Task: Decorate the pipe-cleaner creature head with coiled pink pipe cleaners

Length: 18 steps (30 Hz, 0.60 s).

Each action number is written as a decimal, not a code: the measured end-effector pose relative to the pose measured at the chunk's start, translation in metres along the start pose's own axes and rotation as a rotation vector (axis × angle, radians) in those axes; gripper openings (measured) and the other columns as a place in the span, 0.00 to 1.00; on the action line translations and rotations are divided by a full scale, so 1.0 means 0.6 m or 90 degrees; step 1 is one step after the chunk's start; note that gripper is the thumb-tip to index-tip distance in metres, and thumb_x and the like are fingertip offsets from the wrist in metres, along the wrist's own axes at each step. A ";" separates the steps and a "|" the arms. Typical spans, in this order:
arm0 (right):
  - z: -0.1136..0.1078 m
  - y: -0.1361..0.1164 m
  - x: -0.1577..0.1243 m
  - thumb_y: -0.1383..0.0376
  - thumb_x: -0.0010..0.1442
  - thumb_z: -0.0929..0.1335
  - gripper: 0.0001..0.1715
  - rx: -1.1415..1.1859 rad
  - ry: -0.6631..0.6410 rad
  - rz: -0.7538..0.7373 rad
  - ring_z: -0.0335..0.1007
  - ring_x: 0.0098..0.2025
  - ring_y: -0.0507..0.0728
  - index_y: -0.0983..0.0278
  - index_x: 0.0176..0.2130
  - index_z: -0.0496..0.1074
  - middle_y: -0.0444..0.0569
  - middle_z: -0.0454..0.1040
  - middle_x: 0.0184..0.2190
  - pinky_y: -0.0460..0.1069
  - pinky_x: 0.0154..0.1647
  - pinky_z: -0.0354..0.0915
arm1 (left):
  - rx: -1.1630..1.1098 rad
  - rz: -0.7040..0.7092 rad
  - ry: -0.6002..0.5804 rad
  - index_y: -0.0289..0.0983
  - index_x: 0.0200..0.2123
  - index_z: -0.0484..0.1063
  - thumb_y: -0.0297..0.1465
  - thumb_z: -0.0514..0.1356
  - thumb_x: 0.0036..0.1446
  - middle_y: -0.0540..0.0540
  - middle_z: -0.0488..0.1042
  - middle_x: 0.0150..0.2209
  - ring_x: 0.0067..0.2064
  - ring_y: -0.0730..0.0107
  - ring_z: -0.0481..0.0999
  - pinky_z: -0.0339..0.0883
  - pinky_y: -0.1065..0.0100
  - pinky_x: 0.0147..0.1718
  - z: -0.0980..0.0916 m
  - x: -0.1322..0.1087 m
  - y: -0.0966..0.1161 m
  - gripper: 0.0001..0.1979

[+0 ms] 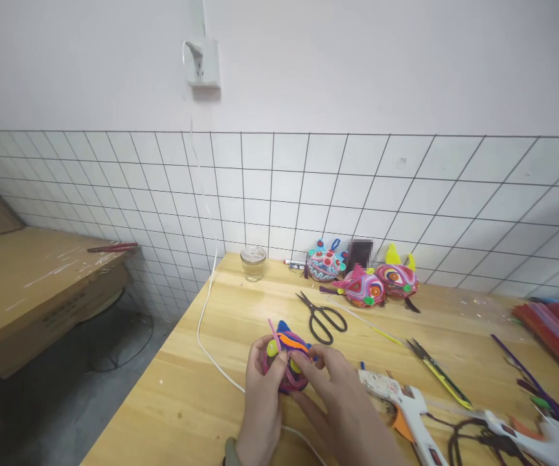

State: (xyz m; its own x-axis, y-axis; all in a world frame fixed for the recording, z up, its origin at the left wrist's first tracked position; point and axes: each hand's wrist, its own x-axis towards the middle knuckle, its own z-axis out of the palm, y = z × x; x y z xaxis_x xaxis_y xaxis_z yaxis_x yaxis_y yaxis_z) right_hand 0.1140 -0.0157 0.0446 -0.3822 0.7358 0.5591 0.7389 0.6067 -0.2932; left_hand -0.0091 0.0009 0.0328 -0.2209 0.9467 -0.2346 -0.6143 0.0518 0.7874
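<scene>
My left hand (261, 395) is closed on a small round stuffed ornament (290, 343), wound with purple, orange and blue cord and carrying yellow-green round pieces. A thin pink strip (273, 330) sticks up from it beside my left thumb. From the right, my right hand (340, 395) grips the same ornament, with its fingers bent against the front and right side. My fingers hide part of its surface. Just behind the ornament lie black-handled scissors (326, 317). A white glue gun (412, 404) rests to the right of my right hand.
Three finished-looking ornaments (364, 287) stand near the tiled wall, with a dark phone-like object (359, 252) behind. A glass (252, 264) stands back left. Tweezers (439, 374), a second glue gun (534, 433) and striped fabric (556, 336) lie right. A white cord (202, 323) crosses the table's left side.
</scene>
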 end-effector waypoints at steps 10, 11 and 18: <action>-0.002 -0.006 0.020 0.69 0.61 0.63 0.11 0.010 0.021 -0.036 0.68 0.43 0.61 0.60 0.43 0.70 0.55 0.68 0.42 0.56 0.39 0.68 | 0.079 0.034 0.009 0.40 0.39 0.66 0.35 0.66 0.46 0.49 0.73 0.33 0.28 0.71 0.74 0.65 0.74 0.21 -0.006 0.002 -0.002 0.17; -0.002 -0.006 0.020 0.69 0.61 0.63 0.09 0.016 0.020 -0.040 0.68 0.42 0.60 0.59 0.40 0.70 0.54 0.69 0.41 0.55 0.38 0.68 | 0.084 0.043 0.013 0.40 0.39 0.66 0.34 0.66 0.46 0.49 0.74 0.33 0.29 0.71 0.74 0.66 0.74 0.22 -0.007 0.003 -0.003 0.17; 0.002 -0.004 0.030 0.68 0.63 0.61 0.10 -0.046 0.045 -0.013 0.67 0.39 0.60 0.61 0.40 0.71 0.54 0.71 0.39 0.54 0.36 0.65 | 0.080 0.080 0.034 0.38 0.37 0.68 0.33 0.67 0.43 0.46 0.75 0.36 0.39 0.64 0.75 0.68 0.70 0.35 -0.008 0.010 -0.008 0.17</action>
State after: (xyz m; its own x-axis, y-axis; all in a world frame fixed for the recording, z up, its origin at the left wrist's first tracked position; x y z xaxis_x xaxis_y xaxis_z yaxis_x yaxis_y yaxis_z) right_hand 0.1049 -0.0036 0.0545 -0.3591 0.6987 0.6187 0.7702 0.5963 -0.2263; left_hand -0.0112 0.0047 0.0246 -0.3314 0.9303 -0.1572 -0.4802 -0.0229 0.8769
